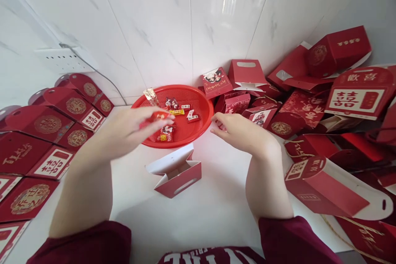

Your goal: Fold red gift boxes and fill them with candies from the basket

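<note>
My left hand [133, 126] reaches over the near left side of a red plastic basket [182, 142]. Between its thumb and fingers is a small red-wrapped candy [160, 116], slightly blurred. Several wrapped candies lie in the basket, among them a yellow stick-shaped candy [177, 112] and a red and white candy [192, 116]. My right hand [230, 128] is beside the basket's right rim with its fingers curled in; what they hold, if anything, is hidden. Below the basket, between my forearms, a red paper gift box [182, 177] stands with its white-lined top open.
Red gift boxes [51, 126] line the left side in rows. On the right lies a loose pile of red boxes [300, 107], some with cord handles. A tiled wall [161, 29] rises behind the white table [216, 210]; a cable [99, 75] runs down it on the left.
</note>
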Demonstrator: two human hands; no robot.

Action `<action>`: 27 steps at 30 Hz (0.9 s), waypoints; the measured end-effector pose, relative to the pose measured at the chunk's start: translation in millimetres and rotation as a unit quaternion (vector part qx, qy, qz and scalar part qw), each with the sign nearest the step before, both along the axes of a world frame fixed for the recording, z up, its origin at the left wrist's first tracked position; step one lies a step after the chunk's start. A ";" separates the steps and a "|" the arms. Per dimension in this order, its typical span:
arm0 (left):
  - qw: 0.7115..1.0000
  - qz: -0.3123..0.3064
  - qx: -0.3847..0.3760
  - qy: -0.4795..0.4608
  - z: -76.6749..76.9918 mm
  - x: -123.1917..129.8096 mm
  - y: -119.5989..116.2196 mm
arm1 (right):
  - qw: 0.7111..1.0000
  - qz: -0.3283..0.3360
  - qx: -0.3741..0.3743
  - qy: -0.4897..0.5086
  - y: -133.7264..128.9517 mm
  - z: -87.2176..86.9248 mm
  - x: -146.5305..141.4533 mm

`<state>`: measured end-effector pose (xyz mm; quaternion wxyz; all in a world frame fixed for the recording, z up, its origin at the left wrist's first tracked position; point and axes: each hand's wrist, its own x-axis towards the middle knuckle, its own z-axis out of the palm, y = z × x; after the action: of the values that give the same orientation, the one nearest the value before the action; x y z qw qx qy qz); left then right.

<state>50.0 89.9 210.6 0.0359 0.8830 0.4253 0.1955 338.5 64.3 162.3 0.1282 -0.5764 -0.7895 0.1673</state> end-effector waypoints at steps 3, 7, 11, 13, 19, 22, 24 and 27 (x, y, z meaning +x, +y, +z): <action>0.993 -0.106 -0.060 0.009 -2.2 0.9 -53.0 | 1.000 -0.002 0.000 -0.001 2.8 -2.4 -0.1; 0.994 -0.095 -0.049 -0.005 -29.8 17.0 -71.1 | 1.000 0.015 0.005 -0.003 3.3 -4.0 -5.0; 0.997 -0.050 -0.044 -0.046 -52.6 20.7 -65.3 | 0.999 0.032 0.004 0.005 -0.4 -3.8 -7.7; 0.995 -0.028 -0.044 -0.084 -58.5 15.0 -65.9 | 0.999 0.043 -0.001 0.010 -3.3 -2.9 -7.4; 0.982 0.011 -0.177 -0.063 -69.7 -9.3 -72.9 | 0.988 0.137 -0.025 0.059 -16.5 3.8 -12.6; 0.975 0.024 -0.207 -0.078 -75.3 -13.9 -71.1 | 0.974 0.204 -0.050 0.086 -20.6 4.0 -20.5; 0.972 0.011 -0.219 -0.081 -78.3 -13.6 -68.7 | 0.969 0.225 -0.054 0.093 -19.9 0.7 -26.0; 0.969 -0.018 -0.227 -0.093 -81.0 -10.9 -65.9 | 0.968 0.233 -0.025 0.088 -15.7 -7.1 -33.5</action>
<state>39.1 24.0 129.6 0.2780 0.8370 0.4377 0.1746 305.0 48.6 155.2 0.1403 -0.3630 -0.8830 0.2624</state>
